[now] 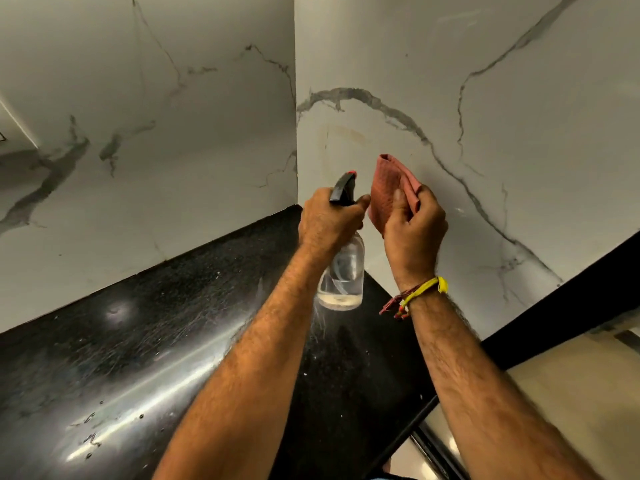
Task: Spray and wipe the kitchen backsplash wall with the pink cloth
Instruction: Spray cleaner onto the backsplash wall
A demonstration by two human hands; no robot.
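Left grip (329, 216) closed around neck of one clear spray bottle (343, 271), black nozzle aimed at corner. Right grip (414, 226) closed on one folded pink cloth (389, 188), just right of bottle, near backsplash wall (485, 140). Below bottle, glossy black speckled table (138, 341). Two white marble walls, grey-veined, meeting behind bottle.

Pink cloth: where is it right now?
In the head view, the pink cloth is bunched in the right hand, held up near the marble wall, right of the spray bottle.
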